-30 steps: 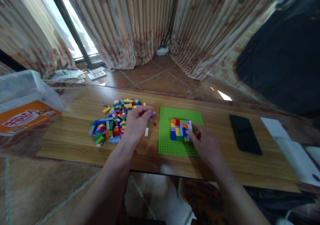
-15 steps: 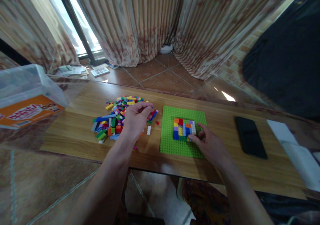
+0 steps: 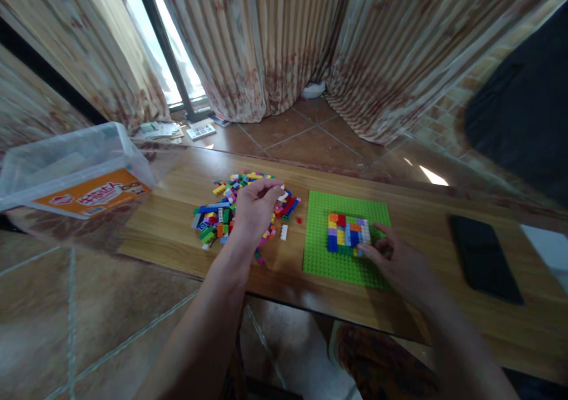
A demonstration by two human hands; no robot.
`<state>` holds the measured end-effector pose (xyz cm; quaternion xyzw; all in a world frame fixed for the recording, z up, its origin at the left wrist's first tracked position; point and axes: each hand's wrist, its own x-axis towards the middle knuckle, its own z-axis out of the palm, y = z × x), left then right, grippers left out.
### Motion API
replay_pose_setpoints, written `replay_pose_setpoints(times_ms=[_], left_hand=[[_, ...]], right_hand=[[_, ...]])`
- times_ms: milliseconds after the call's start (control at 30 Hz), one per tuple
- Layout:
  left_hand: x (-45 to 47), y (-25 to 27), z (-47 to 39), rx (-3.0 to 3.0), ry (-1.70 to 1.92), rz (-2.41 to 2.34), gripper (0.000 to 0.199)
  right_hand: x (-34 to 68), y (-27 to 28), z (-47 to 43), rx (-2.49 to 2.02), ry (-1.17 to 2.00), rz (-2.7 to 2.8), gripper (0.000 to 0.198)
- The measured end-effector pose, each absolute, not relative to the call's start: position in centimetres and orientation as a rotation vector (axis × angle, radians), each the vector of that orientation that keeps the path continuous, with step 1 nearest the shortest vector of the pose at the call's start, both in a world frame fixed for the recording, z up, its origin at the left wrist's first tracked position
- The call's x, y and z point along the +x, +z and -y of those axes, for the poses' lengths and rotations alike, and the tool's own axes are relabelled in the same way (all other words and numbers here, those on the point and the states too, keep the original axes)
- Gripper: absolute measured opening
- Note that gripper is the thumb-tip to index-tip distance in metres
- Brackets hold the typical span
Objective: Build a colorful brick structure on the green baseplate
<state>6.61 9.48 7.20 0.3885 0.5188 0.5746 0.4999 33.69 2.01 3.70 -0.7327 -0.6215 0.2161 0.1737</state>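
Over the pile of loose toy bricks (image 3: pixel 213 216), my left hand (image 3: pixel 255 210) is closed in a pinch, with a small white brick (image 3: pixel 283 194) showing at the fingertips. A green baseplate (image 3: pixel 319 264) lies on the table to its right. On that plate sits a low, multicoloured brick build (image 3: pixel 348 234), roughly square. My right hand (image 3: pixel 399 264) is at the build's right side, its thumb at the near right corner. Its index finger is apart from the thumb and bent along the right edge; the other fingers are partly hidden.
On the wooden table (image 3: pixel 168 228), a white brick (image 3: pixel 284 232) and a tiny red brick (image 3: pixel 299 220) lie between pile and plate. A clear plastic box (image 3: pixel 75 169) with an orange label stands at the left. A black phone (image 3: pixel 483 258) and white paper (image 3: pixel 545 246) lie at the right.
The view has swung left, so the scene sits further right. White now shows at my left fingertips. My right hand stays by the build, its index finger slightly further from the edge.
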Motion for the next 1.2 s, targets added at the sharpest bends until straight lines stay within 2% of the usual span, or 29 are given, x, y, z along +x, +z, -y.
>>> replay_pose_setpoints(times_ms=[233, 400, 467, 633, 1200], left_hand=[[4.6, 7.6, -10.0, 0.840, 1.534, -1.256, 0.013], [3.5, 8.0, -9.9, 0.794, 1.584, -1.237, 0.014], [2.9, 8.0, -9.9, 0.803, 1.592, -1.244, 0.014], [1.0, 8.1, -9.8, 0.776, 1.626, -1.300, 0.019], [-2.9, 8.5, -9.3, 0.711, 1.697, -1.274, 0.017]], right_hand=[[31.4, 5.5, -2.4, -1.992, 0.234, 1.516, 0.049], [25.8, 4.5, -2.2, -1.510, 0.274, 1.784, 0.025], [23.6, 3.9, -2.4, -1.406, 0.298, 1.895, 0.022], [19.4, 2.8, -3.0, -1.276, 0.403, 1.986, 0.020], [15.6, 1.0, -5.1, -1.333, 0.267, 2.033, 0.024]])
